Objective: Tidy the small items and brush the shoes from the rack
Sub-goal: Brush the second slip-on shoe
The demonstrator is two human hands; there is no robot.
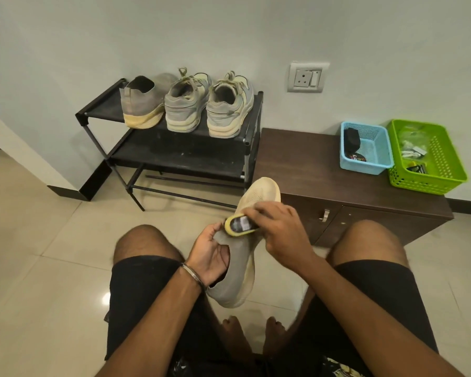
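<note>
I sit with a grey knit shoe (242,257) with a pale yellow sole held between my knees, toe pointing away. My left hand (210,254) grips it at the opening, fingers inside the collar. My right hand (276,229) grips a yellow-and-black shoe brush (238,225) and holds it against the shoe's upper near the collar. On the top shelf of the black shoe rack (98,110) stand its matching grey shoe (140,103) and a pair of grey laced sneakers (208,104), heels toward me.
A low brown cabinet (310,170) stands right of the rack. On it sit a blue basket (365,148) with dark small items and a green basket (430,156) with packets. A wall socket (306,77) is above. Glossy tile floor (38,227) lies to the left.
</note>
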